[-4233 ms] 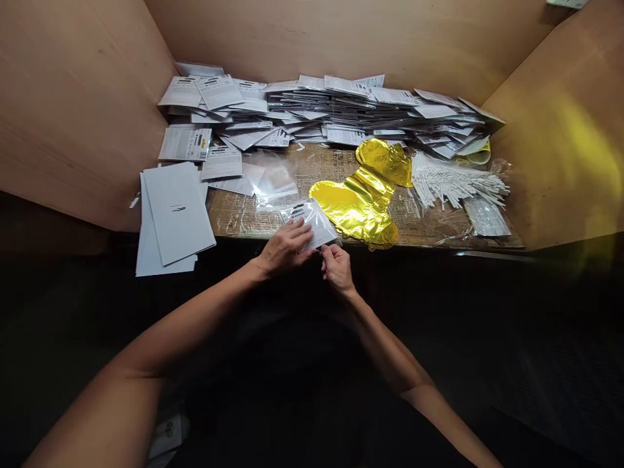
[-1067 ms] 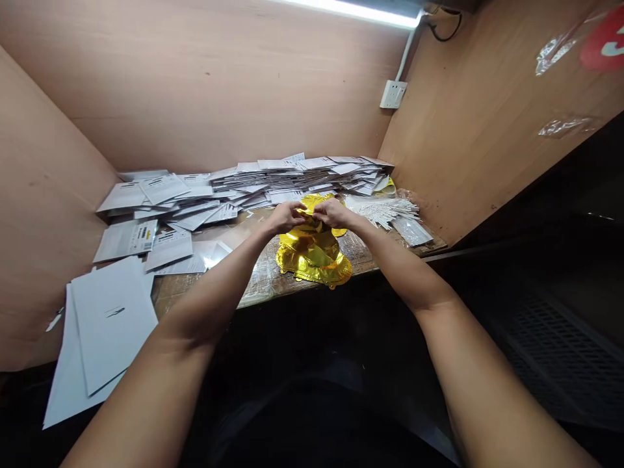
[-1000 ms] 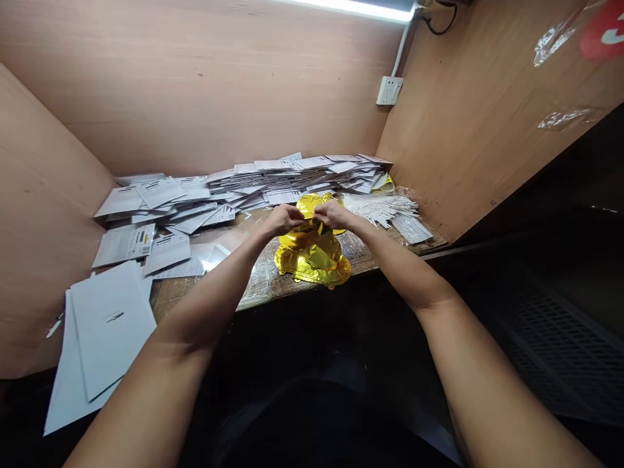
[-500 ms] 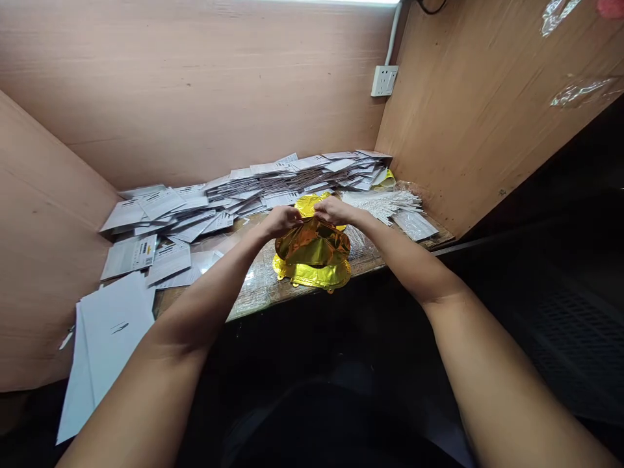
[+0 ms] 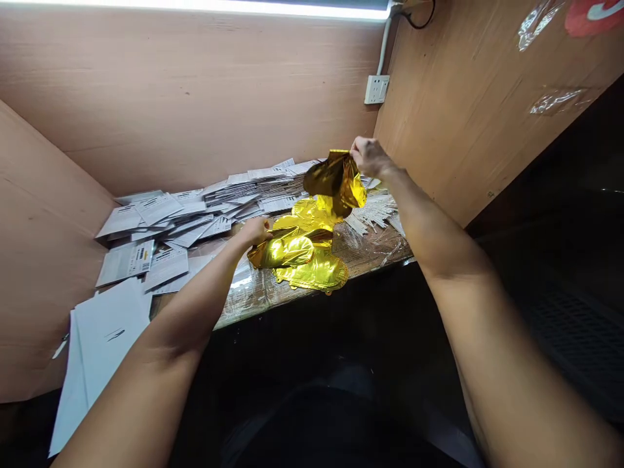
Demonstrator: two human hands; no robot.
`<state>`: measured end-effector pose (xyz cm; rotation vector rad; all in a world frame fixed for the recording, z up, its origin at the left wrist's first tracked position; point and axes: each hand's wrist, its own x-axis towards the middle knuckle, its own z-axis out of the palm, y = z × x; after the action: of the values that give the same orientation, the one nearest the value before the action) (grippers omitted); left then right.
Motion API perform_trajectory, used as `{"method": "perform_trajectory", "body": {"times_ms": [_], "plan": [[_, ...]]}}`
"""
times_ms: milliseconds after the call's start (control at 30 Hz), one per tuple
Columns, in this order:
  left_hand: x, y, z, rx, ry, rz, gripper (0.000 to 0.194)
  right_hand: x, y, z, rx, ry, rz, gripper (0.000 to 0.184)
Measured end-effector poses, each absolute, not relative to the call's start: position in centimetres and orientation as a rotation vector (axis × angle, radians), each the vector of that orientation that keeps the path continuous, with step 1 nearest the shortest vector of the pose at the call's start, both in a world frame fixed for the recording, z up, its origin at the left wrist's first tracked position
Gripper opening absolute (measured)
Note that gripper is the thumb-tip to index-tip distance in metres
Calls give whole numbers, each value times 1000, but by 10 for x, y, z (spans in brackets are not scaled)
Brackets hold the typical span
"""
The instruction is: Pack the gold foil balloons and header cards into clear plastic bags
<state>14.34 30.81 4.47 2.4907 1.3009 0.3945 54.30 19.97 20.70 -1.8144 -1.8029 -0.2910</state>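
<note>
The raised gold foil (image 5: 331, 177) is held up above the table (image 5: 260, 299), its top edge pinched by the right hand (image 5: 371, 158) while its loose folds hang down. The near gold foil (image 5: 290, 252) is held lower, at the front left, with its edge gripped by the curled fingers of the left hand (image 5: 254, 232); the fingertips of that grip are partly hidden. Under and between these, the flat gold foil (image 5: 322, 274) is spread on the table, close to its front edge. Whether the held parts are joined cannot be told.

The foil appears to be in the course of being drawn apart and spread. For this handling, a light grip and an even pull seem to be called for, since such thin film could be creased or torn, and the flat layer beneath could be dragged along.

Behind the foil, the white card packets (image 5: 273, 188) are heaped along the back wall (image 5: 219, 97), and little room is left at the rear. The thin white sticks (image 5: 366, 216) are fanned out at the right, partly covered by the right forearm (image 5: 429, 227). The large white sheets (image 5: 110, 344) are stacked at the left, partly hidden by the left forearm (image 5: 195, 312).
</note>
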Motion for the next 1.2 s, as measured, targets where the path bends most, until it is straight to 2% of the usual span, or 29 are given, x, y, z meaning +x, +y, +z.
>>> {"method": "perform_trajectory", "body": {"times_ms": [100, 167, 233, 300, 367, 433, 467, 633, 733, 833, 933, 1200], "plan": [[148, 312, 64, 2494, 1377, 452, 34, 528, 184, 246, -1701, -1848, -307, 30], [156, 302, 90, 2573, 1286, 689, 55, 502, 169, 256, -1627, -1908, -261, 22], [165, 278, 120, 2708, 1036, 980, 80, 471, 152, 250, -1544, -1990, -216, 10], [173, 240, 142, 2855, 822, 1098, 91, 438, 132, 229, -1466, -2130, -238, 10], [175, 198, 144, 2991, 680, 1051, 76, 410, 110, 196, -1392, -2317, -332, 21], [170, 160, 124, 3089, 578, 940, 46, 387, 86, 155, -1309, -2482, -437, 30], [163, 145, 107, 3122, 548, 887, 38, 377, 73, 133, -1266, -2543, -476, 33], [118, 97, 16, 3225, 523, 794, 30, 342, 16, 31, -1249, -2550, -494, 24], [102, 78, -10, 3215, 478, 782, 28, 329, -7, -6, -1325, -2500, -453, 27], [97, 68, -16, 3202, 492, 683, 24, 322, -17, -19, -1281, -2527, -485, 35], [95, 66, -16, 3242, 472, 574, 24, 319, -15, -20, -1254, -2459, -551, 29], [71, 71, -29, 3140, 537, 687, 18, 326, -6, -19, -1212, -2454, -594, 24]]}}
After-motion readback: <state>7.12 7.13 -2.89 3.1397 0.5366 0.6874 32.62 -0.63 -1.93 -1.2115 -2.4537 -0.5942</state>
